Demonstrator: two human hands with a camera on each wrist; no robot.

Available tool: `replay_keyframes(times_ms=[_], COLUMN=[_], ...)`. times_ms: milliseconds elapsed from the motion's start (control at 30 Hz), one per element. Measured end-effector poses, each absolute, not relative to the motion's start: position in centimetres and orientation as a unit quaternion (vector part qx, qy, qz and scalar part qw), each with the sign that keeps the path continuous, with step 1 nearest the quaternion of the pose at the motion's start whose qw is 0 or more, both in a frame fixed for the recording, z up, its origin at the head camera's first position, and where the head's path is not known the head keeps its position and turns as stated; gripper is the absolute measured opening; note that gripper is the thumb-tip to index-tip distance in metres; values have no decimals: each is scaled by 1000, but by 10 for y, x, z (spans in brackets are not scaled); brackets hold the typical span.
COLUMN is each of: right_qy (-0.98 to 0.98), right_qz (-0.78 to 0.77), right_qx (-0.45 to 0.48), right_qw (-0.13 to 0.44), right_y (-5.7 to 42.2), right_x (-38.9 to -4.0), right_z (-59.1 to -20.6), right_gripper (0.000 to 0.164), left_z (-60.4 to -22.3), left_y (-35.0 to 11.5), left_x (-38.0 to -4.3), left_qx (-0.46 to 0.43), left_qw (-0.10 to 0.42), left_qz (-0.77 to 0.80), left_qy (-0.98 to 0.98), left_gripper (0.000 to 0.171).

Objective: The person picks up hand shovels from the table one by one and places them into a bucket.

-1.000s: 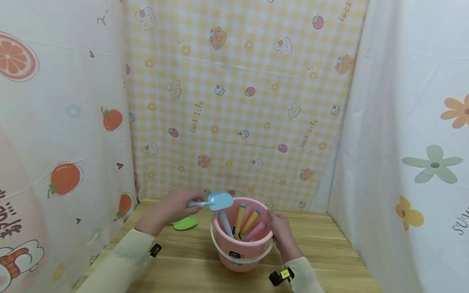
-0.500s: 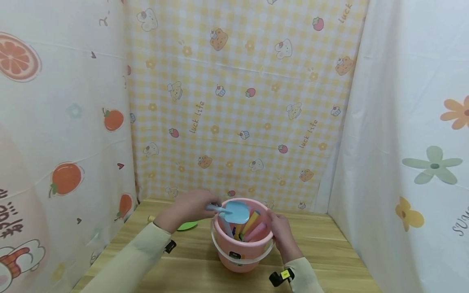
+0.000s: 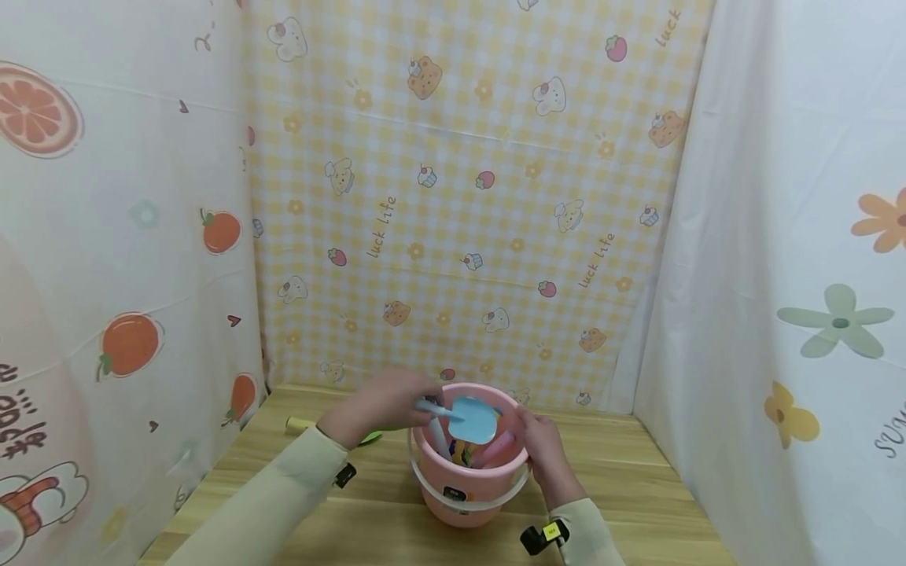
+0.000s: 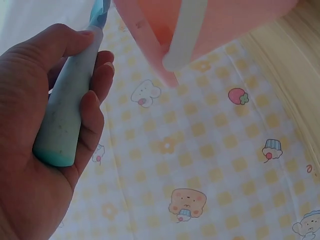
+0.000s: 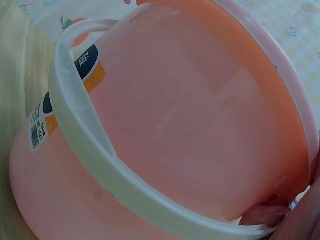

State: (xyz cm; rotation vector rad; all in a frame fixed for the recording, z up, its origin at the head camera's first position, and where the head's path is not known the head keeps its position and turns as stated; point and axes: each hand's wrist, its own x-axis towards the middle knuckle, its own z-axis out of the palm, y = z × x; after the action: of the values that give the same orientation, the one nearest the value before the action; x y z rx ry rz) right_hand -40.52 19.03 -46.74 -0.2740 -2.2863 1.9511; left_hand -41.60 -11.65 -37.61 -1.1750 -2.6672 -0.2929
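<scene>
My left hand [image 3: 396, 399] grips the handle of a light blue toy shovel [image 3: 473, 420], whose blade is over the mouth of a pink bucket [image 3: 460, 479]. In the left wrist view the fingers curl round the pale shovel handle [image 4: 69, 107], thumb along its top. The right hand [image 3: 543, 442] holds the bucket's right rim, thumb over it. Inside the bucket lie several toys, among them a pink handle [image 3: 494, 450] and a pale blue one [image 3: 439, 439]; others are hidden beneath the blade. The white bail [image 5: 125, 185] hangs down across the bucket's front.
A green shovel [image 3: 371, 437] lies on the wooden table [image 3: 354, 511] left of the bucket, mostly behind the left hand. Its yellow handle end [image 3: 297, 424] shows past the wrist. A checked curtain [image 3: 453, 236] stands behind, with white curtains on both sides.
The left hand has carried the light blue shovel to the right and slightly down, from the bucket's left rim to over its opening. The right hand and bucket stay in place.
</scene>
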Motion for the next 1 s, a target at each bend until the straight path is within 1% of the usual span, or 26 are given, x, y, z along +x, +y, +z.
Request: replay_keyframes(times_ms=[267,433,633,767,1000], right_qy=[-753,-752,-753,-751,-752], right_qz=[648,649,649,651,650], right_qx=[-91,-91,-86,-85,-88], right_qw=[70,70,67,67,67], right_y=[190,189,191,191,191], right_x=[-406,-407,-407,-408,-407], right_z=[-469,-469,-469,-469,-469], right_gripper=[58,58,60,58,59], left_z=[-372,-371,-371,-372,-382], left_y=[-103,-94,-82,-76,-66], left_x=[-413,-412,-411,-410,-421], left_qx=[-415,-430,-434,-427,-438], left_qw=[56,27,28,21,13], left_qz=[-114,-131,-86,-68,-43], left_qy=[-901,-893,-896,-901,-898], left_gripper=[13,15,13,13,11])
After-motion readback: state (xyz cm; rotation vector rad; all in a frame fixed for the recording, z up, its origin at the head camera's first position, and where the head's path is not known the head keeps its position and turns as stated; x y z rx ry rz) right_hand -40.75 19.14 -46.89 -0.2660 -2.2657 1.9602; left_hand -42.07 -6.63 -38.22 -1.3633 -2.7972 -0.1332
